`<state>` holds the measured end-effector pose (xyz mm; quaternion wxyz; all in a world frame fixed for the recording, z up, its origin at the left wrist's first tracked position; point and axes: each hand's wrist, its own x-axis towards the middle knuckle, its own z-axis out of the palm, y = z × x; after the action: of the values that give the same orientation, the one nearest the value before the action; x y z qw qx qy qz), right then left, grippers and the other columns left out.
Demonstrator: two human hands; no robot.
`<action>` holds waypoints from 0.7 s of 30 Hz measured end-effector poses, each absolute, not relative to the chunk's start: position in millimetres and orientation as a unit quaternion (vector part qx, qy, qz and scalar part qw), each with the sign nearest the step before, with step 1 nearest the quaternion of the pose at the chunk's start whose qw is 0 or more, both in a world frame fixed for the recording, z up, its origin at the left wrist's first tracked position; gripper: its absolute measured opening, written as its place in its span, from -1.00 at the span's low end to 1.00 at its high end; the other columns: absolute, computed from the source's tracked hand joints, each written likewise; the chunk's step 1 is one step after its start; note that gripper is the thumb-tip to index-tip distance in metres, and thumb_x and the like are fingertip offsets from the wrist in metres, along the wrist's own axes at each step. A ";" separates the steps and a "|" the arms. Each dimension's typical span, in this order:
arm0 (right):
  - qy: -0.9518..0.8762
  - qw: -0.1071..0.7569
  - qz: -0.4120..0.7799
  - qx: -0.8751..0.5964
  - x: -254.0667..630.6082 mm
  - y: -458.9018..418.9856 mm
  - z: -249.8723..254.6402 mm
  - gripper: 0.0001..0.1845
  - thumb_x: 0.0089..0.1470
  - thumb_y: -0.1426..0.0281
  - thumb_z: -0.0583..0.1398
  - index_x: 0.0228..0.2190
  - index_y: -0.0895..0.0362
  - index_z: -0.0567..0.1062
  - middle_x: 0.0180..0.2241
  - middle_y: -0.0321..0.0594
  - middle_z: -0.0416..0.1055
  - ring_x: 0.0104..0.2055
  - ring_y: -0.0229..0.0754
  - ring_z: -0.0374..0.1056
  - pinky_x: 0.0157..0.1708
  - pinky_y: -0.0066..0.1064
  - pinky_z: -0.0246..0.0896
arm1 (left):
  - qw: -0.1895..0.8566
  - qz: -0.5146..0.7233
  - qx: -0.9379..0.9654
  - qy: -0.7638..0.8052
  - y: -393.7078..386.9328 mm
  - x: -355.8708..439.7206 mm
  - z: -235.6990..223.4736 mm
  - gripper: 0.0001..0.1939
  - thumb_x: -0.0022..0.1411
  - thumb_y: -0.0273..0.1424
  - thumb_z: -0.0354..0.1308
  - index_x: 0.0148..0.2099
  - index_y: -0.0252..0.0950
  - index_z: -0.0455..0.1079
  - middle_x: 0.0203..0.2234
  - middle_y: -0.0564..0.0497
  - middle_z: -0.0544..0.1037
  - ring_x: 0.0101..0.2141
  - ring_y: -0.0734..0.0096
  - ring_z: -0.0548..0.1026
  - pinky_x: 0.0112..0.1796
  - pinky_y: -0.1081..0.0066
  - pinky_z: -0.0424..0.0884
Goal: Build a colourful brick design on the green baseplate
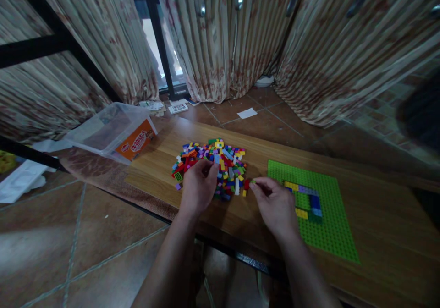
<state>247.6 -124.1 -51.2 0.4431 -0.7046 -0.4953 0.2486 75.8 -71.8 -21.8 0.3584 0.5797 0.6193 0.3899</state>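
One small green brick (pixel 253 182) sits pinched in the right hand (pixel 277 203), just right of the brick pile (pixel 225 165) at mid-frame. I see the left hand (pixel 200 184) curled over that pile, its hold I cannot tell; the green baseplate (pixel 332 234) lies lower right, partly behind the right hand.

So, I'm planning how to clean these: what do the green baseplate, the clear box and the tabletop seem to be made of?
Green baseplate: likely moulded plastic, satin-looking, given its regular studs.
Clear box: probably smooth plastic; its walls are see-through.
Tabletop: wood or wood-look laminate, faintly sheened; grain shows, but I can't tell which.
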 end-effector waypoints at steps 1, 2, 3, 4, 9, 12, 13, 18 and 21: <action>-0.510 0.422 0.235 -0.712 247.9 -124.4 -52.0 -0.78 0.04 0.22 0.21 -0.38 0.09 0.57 -0.37 -0.21 0.55 -0.35 -0.15 0.42 -0.27 -0.29 0.25 | 0.309 0.367 0.591 0.648 -69.8 69.7 -21.6 -0.77 0.20 -0.25 0.09 -0.37 -0.29 0.43 -0.61 0.07 0.42 -0.53 0.44 0.39 -0.46 0.47 0.22; -0.520 0.406 0.227 -0.717 247.7 -124.7 -52.4 -0.78 0.05 0.23 0.19 -0.37 0.09 0.57 -0.36 -0.21 0.55 -0.35 -0.14 0.42 -0.27 -0.29 0.25 | 0.268 0.340 0.603 0.670 -68.3 64.5 -21.3 -0.77 0.20 -0.26 0.09 -0.38 -0.29 0.44 -0.59 0.05 0.45 -0.51 0.41 0.40 -0.44 0.46 0.23; -0.527 0.391 0.220 -0.722 247.3 -125.0 -52.6 -0.78 0.06 0.24 0.17 -0.35 0.09 0.57 -0.35 -0.20 0.56 -0.35 -0.14 0.43 -0.27 -0.29 0.26 | 0.235 0.312 0.612 0.687 -67.3 60.4 -21.0 -0.77 0.19 -0.27 0.09 -0.39 -0.29 0.45 -0.57 0.03 0.48 -0.49 0.39 0.42 -0.42 0.45 0.23; -0.534 0.377 0.212 -0.727 246.6 -125.2 -52.7 -0.77 0.07 0.26 0.16 -0.34 0.09 0.57 -0.34 -0.19 0.56 -0.34 -0.13 0.44 -0.27 -0.29 0.26 | 0.211 0.287 0.619 0.700 -66.7 57.5 -20.8 -0.78 0.18 -0.28 0.09 -0.39 -0.28 0.46 -0.55 0.01 0.51 -0.47 0.38 0.43 -0.40 0.44 0.24; -0.555 0.333 0.208 -0.733 242.3 -125.0 -53.1 -0.76 0.08 0.30 0.12 -0.30 0.11 0.55 -0.29 -0.16 0.58 -0.30 -0.11 0.47 -0.24 -0.28 0.28 | 0.172 0.223 0.623 0.730 -65.4 55.0 -20.3 -0.83 0.15 -0.35 0.10 -0.32 -0.28 0.50 -0.44 -0.04 0.59 -0.40 0.32 0.50 -0.32 0.40 0.30; -0.553 0.335 0.225 -0.729 241.1 -125.3 -53.0 -0.77 0.09 0.30 0.12 -0.29 0.09 0.54 -0.28 -0.18 0.58 -0.29 -0.11 0.48 -0.23 -0.28 0.28 | 0.191 0.220 0.622 0.727 -64.5 55.3 -19.3 -0.80 0.13 -0.41 0.09 -0.24 -0.27 0.53 -0.37 -0.05 0.61 -0.35 0.31 0.52 -0.28 0.40 0.34; -0.555 0.335 0.227 -0.727 240.9 -125.6 -53.0 -0.77 0.09 0.30 0.12 -0.28 0.09 0.54 -0.28 -0.18 0.58 -0.28 -0.11 0.48 -0.23 -0.28 0.29 | 0.202 0.220 0.625 0.721 -64.3 54.9 -18.9 -0.78 0.13 -0.43 0.08 -0.23 -0.27 0.54 -0.36 -0.04 0.61 -0.34 0.30 0.53 -0.27 0.41 0.34; -0.569 0.331 0.228 -0.717 240.6 -127.4 -53.2 -0.77 0.11 0.29 0.12 -0.27 0.08 0.54 -0.27 -0.19 0.58 -0.30 -0.11 0.46 -0.22 -0.27 0.28 | 0.177 0.204 0.625 0.732 -64.0 49.8 -16.5 -0.70 0.14 -0.46 0.03 -0.16 -0.23 0.55 -0.24 -0.06 0.61 -0.23 0.22 0.54 -0.23 0.35 0.37; -0.570 0.335 0.236 -0.712 240.0 -128.0 -53.7 -0.77 0.12 0.28 0.12 -0.27 0.08 0.53 -0.27 -0.19 0.57 -0.30 -0.12 0.46 -0.24 -0.28 0.28 | 0.133 0.190 0.620 0.750 -63.9 45.6 -17.0 -0.67 0.15 -0.47 0.01 -0.11 -0.24 0.53 -0.13 -0.11 0.56 -0.17 0.14 0.52 -0.20 0.28 0.38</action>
<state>240.0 -128.0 -53.7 0.3353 -0.7122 -0.5698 0.2359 45.6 -63.9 -17.0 0.1329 0.6201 0.7496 0.1896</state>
